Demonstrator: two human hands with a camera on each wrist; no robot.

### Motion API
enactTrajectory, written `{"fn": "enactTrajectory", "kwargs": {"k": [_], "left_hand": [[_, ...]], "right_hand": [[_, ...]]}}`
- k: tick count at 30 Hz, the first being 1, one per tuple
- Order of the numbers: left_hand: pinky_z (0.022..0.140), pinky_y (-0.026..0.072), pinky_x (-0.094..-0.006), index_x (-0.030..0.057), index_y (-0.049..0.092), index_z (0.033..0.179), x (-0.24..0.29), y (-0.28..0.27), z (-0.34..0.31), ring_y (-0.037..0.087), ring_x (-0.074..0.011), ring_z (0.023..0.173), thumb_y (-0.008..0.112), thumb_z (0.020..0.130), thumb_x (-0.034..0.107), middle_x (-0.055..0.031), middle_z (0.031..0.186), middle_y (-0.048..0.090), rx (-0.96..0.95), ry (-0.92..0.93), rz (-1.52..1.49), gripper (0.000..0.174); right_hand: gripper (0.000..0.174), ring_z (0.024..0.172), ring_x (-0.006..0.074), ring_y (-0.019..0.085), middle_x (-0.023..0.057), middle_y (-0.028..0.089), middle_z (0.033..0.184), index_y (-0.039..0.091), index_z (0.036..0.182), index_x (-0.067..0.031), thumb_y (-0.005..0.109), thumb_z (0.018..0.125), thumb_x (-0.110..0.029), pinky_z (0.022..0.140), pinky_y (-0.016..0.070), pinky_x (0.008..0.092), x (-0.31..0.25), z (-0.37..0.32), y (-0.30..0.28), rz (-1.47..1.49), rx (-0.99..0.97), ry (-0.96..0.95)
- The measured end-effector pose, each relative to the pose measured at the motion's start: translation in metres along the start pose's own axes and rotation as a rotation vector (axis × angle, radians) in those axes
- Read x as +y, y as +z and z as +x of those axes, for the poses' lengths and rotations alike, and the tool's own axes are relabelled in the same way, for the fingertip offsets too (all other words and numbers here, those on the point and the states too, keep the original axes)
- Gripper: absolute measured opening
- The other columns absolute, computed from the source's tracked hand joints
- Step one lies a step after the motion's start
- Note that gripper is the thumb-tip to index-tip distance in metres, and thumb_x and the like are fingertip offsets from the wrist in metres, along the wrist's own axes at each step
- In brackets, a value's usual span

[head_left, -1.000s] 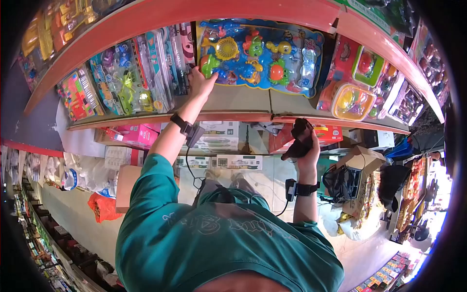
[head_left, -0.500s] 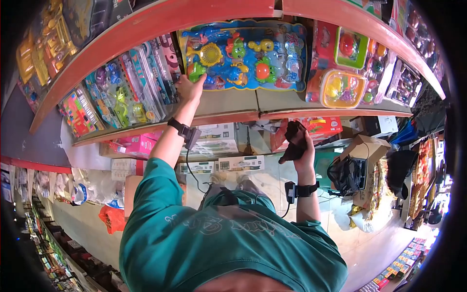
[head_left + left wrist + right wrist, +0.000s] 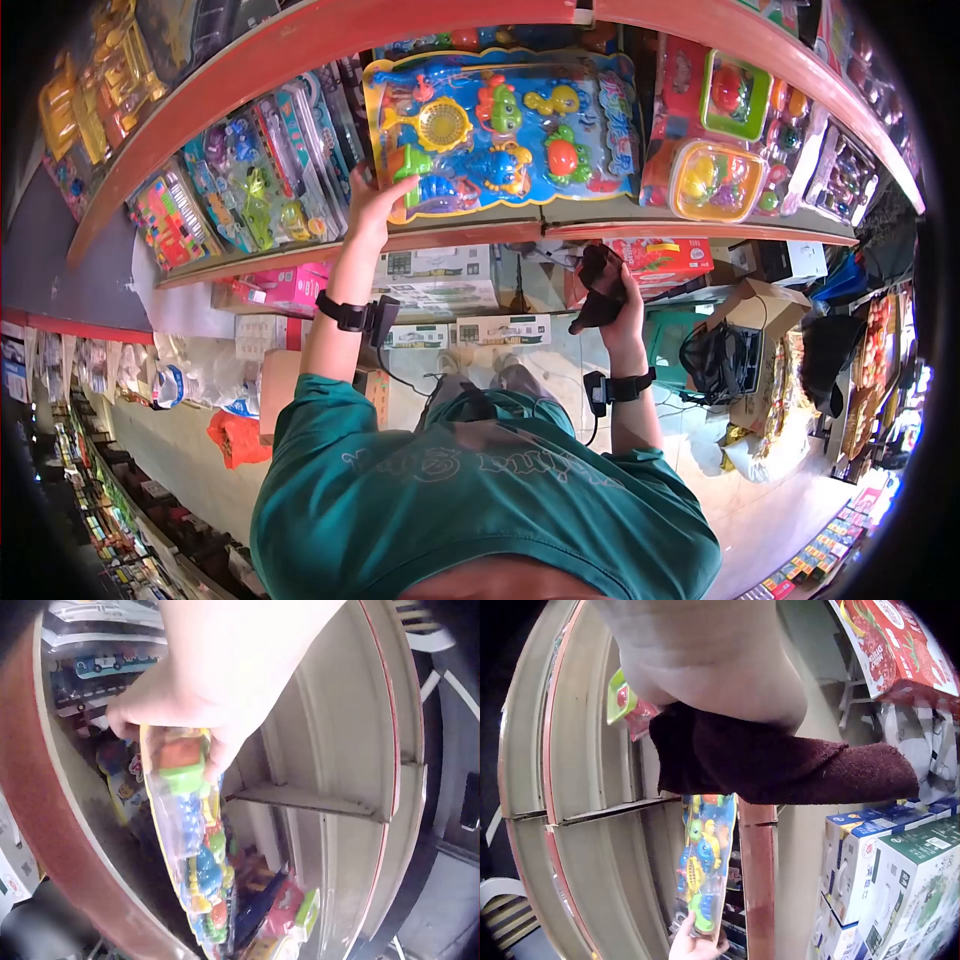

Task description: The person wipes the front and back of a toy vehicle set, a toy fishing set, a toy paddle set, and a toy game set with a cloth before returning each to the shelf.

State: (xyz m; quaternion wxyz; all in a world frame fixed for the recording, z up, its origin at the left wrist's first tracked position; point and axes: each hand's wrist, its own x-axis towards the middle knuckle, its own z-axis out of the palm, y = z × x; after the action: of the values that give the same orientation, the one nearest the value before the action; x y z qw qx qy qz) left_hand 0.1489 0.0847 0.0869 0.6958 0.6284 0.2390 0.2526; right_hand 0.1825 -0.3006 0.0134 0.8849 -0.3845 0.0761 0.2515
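A blue toy pack (image 3: 600,130) with a yellow wavy edge and clear blister leans out over the shelf front, tilted. My left hand (image 3: 372,207) pinches its lower left end, thumb on the blister side and fingers behind; the left wrist view shows the hand (image 3: 202,697) gripping the end of the pack (image 3: 180,817). In my right hand (image 3: 627,320) is a dark maroon cloth (image 3: 601,285), held below the shelf edge. The cloth (image 3: 780,761) hangs across the right wrist view under the hand (image 3: 712,675), whose fingers are mostly hidden.
Another similar pack (image 3: 465,40) lies behind. Carded toys (image 3: 255,180) stand at the left, and fruit toy packs (image 3: 715,185) at the right. The red shelf edge (image 3: 450,236) runs in front; boxes (image 3: 440,270) are stacked below. An open carton (image 3: 765,305) stands on the right.
The toy pack has come forward and down toward the shelf edge with my left hand, uncovering another pack behind. My right hand keeps the cloth in nearly the same place.
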Motion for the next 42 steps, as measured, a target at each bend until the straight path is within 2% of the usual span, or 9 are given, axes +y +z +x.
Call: {"fn": "enactTrajectory", "kwargs": {"k": [4, 12, 19, 23, 27, 31, 35, 37, 42], "left_hand": [[0.081, 0.0471, -0.0271, 0.0043, 0.058, 0.119, 0.005, -0.019, -0.011, 0.06, -0.0116, 0.098, 0.075, 0.077, 0.005, -0.0017, 0.106, 0.064, -0.253, -0.179, -0.134, 0.046], [0.09, 0.0473, -0.0313, 0.0028, 0.047, 0.13, -0.01, -0.031, -0.044, 0.059, -0.0173, 0.105, 0.069, 0.079, 0.0, -0.0065, 0.117, 0.06, -0.248, -0.137, -0.458, 0.056], [0.091, 0.0476, -0.0327, 0.0051, 0.045, 0.133, 0.001, -0.043, -0.103, 0.059, -0.0185, 0.109, 0.067, 0.079, -0.004, -0.0078, 0.119, 0.059, -0.157, -0.063, -0.511, 0.059], [0.089, 0.0482, -0.0315, 0.0072, 0.046, 0.132, -0.031, -0.047, -0.136, 0.059, -0.0169, 0.105, 0.067, 0.08, -0.004, -0.006, 0.117, 0.06, -0.102, -0.197, -0.611, 0.058], [0.09, 0.0475, -0.0304, 0.0083, 0.042, 0.14, -0.055, -0.047, -0.158, 0.057, -0.0164, 0.111, 0.062, 0.087, 0.003, -0.0072, 0.126, 0.056, -0.085, -0.314, -0.59, 0.057], [0.093, 0.0479, -0.0334, 0.0098, 0.041, 0.14, -0.066, -0.051, -0.162, 0.056, -0.0178, 0.114, 0.062, 0.088, 0.007, -0.0071, 0.125, 0.057, -0.077, -0.375, -0.56, 0.056], [0.091, 0.0475, -0.0329, 0.0097, 0.042, 0.138, -0.067, -0.048, -0.168, 0.057, -0.0165, 0.11, 0.064, 0.088, 0.009, -0.0053, 0.121, 0.057, -0.022, -0.456, -0.546, 0.055], [0.084, 0.0479, -0.0284, 0.0089, 0.044, 0.136, -0.056, -0.038, -0.172, 0.058, -0.0127, 0.1, 0.066, 0.086, 0.008, -0.0013, 0.113, 0.058, 0.018, -0.475, -0.582, 0.055], [0.093, 0.0458, -0.033, 0.0057, 0.042, 0.135, -0.065, -0.041, -0.173, 0.056, -0.0176, 0.11, 0.065, 0.087, 0.01, -0.0047, 0.12, 0.056, -0.034, -0.406, -0.555, 0.054]], "right_hand": [[0.046, 0.104, 0.0203, 0.058, 0.0059, 0.062, 0.119, 0.052, 0.129, -0.0092, 0.049, 0.095, -0.04, 0.085, 0.0475, 0.0351, 0.003, -0.001, 0.006, -0.003, -0.048, 0.046], [0.048, 0.118, 0.0241, 0.054, 0.0091, 0.057, 0.129, 0.048, 0.135, -0.0071, 0.045, 0.097, -0.037, 0.098, 0.043, 0.0383, 0.001, -0.004, 0.022, -0.025, -0.1, 0.045], [0.057, 0.135, 0.0295, 0.036, 0.0128, 0.039, 0.147, 0.034, 0.144, -0.003, 0.04, 0.097, -0.035, 0.111, 0.0284, 0.0433, -0.02, -0.014, 0.043, 0.051, -0.251, -0.13], [0.059, 0.13, 0.0283, 0.042, 0.015, 0.043, 0.142, 0.032, 0.144, -0.0016, 0.045, 0.095, -0.031, 0.108, 0.032, 0.0432, -0.027, -0.017, 0.049, -0.099, -0.522, -0.146], [0.047, 0.12, 0.0204, 0.049, 0.0112, 0.051, 0.131, 0.038, 0.138, 0.0001, 0.052, 0.094, -0.008, 0.106, 0.0339, 0.0356, -0.013, -0.02, 0.072, -0.446, -0.197, -0.292], [0.05, 0.115, 0.0167, 0.051, 0.0117, 0.053, 0.127, 0.038, 0.136, 0.0036, 0.058, 0.091, -0.003, 0.1, 0.0374, 0.029, 0.001, -0.016, 0.08, -0.89, -0.263, -0.486], [0.051, 0.103, 0.0198, 0.058, 0.0144, 0.059, 0.115, 0.044, 0.132, 0.0032, 0.066, 0.087, -0.006, 0.09, 0.0466, 0.0318, 0.007, -0.023, 0.11, -1.047, -0.22, -0.379], [0.048, 0.097, 0.0331, 0.061, 0.0208, 0.059, 0.107, 0.052, 0.125, 0.0022, 0.069, 0.082, -0.01, 0.081, 0.0494, 0.0382, 0.021, -0.01, 0.109, -1.335, -0.289, -0.716], [0.042, 0.089, 0.0394, 0.059, 0.019, 0.057, 0.098, 0.059, 0.117, -0.0029, 0.069, 0.077, -0.008, 0.077, 0.0508, 0.0419, 0.051, -0.016, 0.141, -1.521, -0.466, -0.852]]}}
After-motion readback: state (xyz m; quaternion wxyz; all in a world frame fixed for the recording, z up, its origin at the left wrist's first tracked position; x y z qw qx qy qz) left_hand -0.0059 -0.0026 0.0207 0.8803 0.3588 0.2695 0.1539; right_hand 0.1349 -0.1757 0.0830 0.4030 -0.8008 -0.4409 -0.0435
